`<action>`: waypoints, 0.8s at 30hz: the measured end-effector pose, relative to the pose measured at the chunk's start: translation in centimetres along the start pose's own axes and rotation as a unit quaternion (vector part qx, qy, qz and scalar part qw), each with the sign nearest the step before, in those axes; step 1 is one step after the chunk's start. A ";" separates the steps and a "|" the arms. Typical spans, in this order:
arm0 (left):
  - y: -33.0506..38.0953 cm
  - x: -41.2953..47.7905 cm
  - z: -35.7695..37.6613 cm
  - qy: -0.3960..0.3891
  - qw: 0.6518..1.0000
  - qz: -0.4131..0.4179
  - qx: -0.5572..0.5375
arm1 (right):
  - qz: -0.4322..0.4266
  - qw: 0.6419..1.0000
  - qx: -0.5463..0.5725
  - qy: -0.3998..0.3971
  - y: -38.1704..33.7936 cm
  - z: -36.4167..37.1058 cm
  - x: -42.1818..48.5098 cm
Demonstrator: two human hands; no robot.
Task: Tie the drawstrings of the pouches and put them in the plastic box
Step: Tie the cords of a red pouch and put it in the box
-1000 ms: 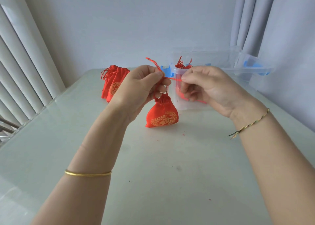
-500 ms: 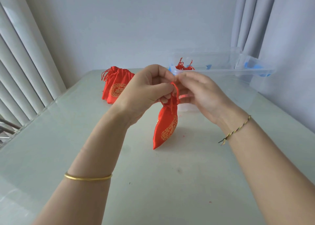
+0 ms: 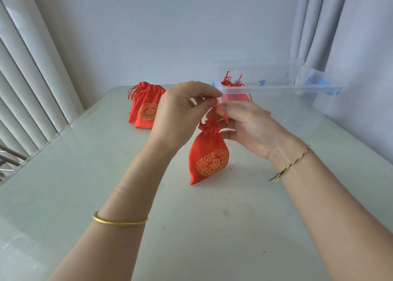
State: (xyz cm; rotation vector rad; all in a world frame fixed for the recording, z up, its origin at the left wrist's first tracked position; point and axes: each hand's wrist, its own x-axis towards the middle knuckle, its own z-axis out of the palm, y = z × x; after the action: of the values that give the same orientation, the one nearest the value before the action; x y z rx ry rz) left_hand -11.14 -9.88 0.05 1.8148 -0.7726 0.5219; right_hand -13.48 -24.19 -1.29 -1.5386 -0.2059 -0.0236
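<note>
A red pouch (image 3: 207, 160) with a gold emblem hangs by its drawstrings (image 3: 216, 110), its neck gathered tight and its lower corner touching the table. My left hand (image 3: 179, 114) pinches the strings above the neck. My right hand (image 3: 248, 125) holds a string end just right of the neck, fingers curled. A stack of red pouches (image 3: 145, 108) leans at the back left. The clear plastic box (image 3: 297, 102) stands at the back right with red pouches (image 3: 232, 90) inside.
The glass table (image 3: 106, 185) ends at a left edge beside vertical blinds (image 3: 29, 68). A clear lid with blue clips (image 3: 319, 82) stands behind the box by the curtain (image 3: 314, 25). A metal rail (image 3: 8, 159) shows at far left.
The pouch has turned from edge-on to show its gold emblem and hangs lower. My hands have shifted slightly apart along the strings.
</note>
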 end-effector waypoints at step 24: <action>-2.7 0.5 -0.8 0.049 0.975 -0.215 0.012 | -0.011 0.965 0.225 0.130 -0.1 -0.8 0.6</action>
State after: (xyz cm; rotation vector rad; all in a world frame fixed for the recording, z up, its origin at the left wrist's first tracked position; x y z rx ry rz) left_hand -8.89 -8.59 -1.10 1.8930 -0.2905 0.3325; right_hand -12.85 -24.87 -1.16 -1.0655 -0.0142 -0.1838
